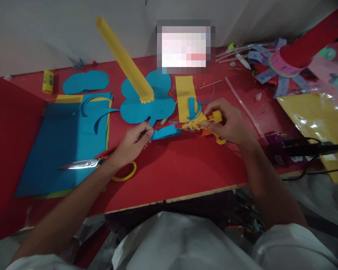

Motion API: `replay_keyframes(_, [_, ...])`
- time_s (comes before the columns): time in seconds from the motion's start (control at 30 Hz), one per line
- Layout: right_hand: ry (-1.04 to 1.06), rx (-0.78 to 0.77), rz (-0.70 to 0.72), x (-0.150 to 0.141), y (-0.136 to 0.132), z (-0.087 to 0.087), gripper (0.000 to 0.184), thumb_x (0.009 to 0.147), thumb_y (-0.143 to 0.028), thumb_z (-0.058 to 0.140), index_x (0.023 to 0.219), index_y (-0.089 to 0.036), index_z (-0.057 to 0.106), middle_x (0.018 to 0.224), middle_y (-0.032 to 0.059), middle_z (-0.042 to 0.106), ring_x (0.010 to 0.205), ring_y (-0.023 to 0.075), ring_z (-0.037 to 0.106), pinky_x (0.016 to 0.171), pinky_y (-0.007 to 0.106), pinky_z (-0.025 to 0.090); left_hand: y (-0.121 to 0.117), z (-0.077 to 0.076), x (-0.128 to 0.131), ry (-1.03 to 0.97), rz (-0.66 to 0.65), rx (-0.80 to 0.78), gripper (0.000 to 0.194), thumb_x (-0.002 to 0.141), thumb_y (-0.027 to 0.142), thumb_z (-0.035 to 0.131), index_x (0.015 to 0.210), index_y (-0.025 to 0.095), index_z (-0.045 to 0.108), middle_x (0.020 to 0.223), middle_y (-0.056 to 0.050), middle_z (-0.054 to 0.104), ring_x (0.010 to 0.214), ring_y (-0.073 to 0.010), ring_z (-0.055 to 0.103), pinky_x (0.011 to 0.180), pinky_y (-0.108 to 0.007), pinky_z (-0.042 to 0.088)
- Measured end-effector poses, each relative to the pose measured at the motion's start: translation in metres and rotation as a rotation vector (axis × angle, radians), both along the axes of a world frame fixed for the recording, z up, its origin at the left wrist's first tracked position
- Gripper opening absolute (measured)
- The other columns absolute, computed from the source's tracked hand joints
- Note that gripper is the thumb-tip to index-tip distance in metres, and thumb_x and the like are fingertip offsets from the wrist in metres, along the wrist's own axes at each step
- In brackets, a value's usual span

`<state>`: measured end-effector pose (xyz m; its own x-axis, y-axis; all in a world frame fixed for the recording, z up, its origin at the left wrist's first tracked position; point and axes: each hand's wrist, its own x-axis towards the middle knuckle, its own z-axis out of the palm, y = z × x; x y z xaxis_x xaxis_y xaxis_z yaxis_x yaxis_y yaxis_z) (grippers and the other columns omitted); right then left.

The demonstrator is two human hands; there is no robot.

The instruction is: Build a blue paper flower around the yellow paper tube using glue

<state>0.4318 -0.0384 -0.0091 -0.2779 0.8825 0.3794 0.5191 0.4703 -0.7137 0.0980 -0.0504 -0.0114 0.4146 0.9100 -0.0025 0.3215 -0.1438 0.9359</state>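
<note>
One tall red panel (11, 157) walls in the left side of the red tabletop (180, 165), limiting sideways room there. Near it stands a yellow cylindrical glue stick (47, 82). Large blue paper sheets (59, 142) lie stacked in front, and metal-bladed scissors with a yellow finger loop (83, 164) rest partly on them, blades pointing left, the handles passing beneath the left forearm.

Behind the hands, a yellow paper tube (125, 60) rises, leaning left, from a lobed blue paper flower shape (160, 103). The left hand (138, 138) has its thumb and forefinger pinched on the left end of a narrow blue paper strip (166, 132), held between both hands. At the strip's right end is the nozzle of a yellow glue gun (197, 122); I can't tell whether it touches. The right hand (229, 120) has its fingers curled around the gun's body.

Between the forearms, red surface runs to the front edge (186, 197). Rightward, a purple box (284, 153) and black cables (321, 149) crowd the right forearm.
</note>
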Motion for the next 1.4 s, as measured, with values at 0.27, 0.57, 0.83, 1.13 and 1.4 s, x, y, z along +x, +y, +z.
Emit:
replay_keyframes(0.27, [0.219,0.115,-0.131,0.006,0.002,0.006,0.022,0.095,-0.055,0.069,0.107,-0.037,0.068,0.104,0.0049,0.066,0.090,0.0259,0.062,0.079,0.045,0.052,0.000,0.003,0.001,-0.013,-0.006,-0.012,0.045,0.103,0.060,0.057,0.083,0.020,0.054,0.069,0.002,0.054,0.059,-0.0098,0.051,0.058,-0.024,0.042])
replay_keyframes(0.57, [0.189,0.001,-0.089,0.002,0.006,0.003,0.025,0.094,-0.051,0.073,0.095,-0.026,0.068,0.087,0.0027,0.063,0.076,0.0190,0.056,0.069,0.036,0.046,0.000,0.001,0.002,-0.004,0.000,-0.002,0.044,0.103,0.059,0.057,0.085,0.020,0.055,0.070,0.003,0.054,0.060,-0.0097,0.049,0.057,-0.023,0.040])
replay_keyframes(0.83, [0.067,-0.156,-0.019,0.003,0.005,0.002,0.024,0.094,-0.052,0.071,0.097,-0.028,0.066,0.089,0.0025,0.064,0.075,0.0199,0.055,0.068,0.037,0.045,0.000,0.001,0.001,0.023,-0.007,0.027,0.040,0.104,0.055,0.055,0.085,0.020,0.055,0.071,0.003,0.054,0.062,-0.0103,0.049,0.059,-0.024,0.039])
replay_keyframes(1.13, [0.040,0.137,-0.601,0.020,0.020,-0.008,0.018,0.094,-0.040,0.070,0.094,-0.028,0.057,0.088,0.0030,0.059,0.081,0.0220,0.054,0.081,0.040,0.041,0.000,0.000,0.000,0.037,-0.006,0.035,0.042,0.104,0.057,0.055,0.085,0.020,0.055,0.071,0.002,0.055,0.062,-0.0108,0.048,0.058,-0.025,0.039])
replay_keyframes(1.4, [-0.236,0.089,-0.714,0.044,0.031,-0.027,0.016,0.095,-0.037,0.067,0.102,-0.028,0.056,0.110,0.0115,0.068,0.103,0.0314,0.057,0.095,0.051,0.042,0.001,0.001,0.000,0.073,-0.016,0.072,0.040,0.105,0.054,0.054,0.084,0.020,0.056,0.072,0.002,0.055,0.064,-0.0116,0.049,0.060,-0.026,0.039])
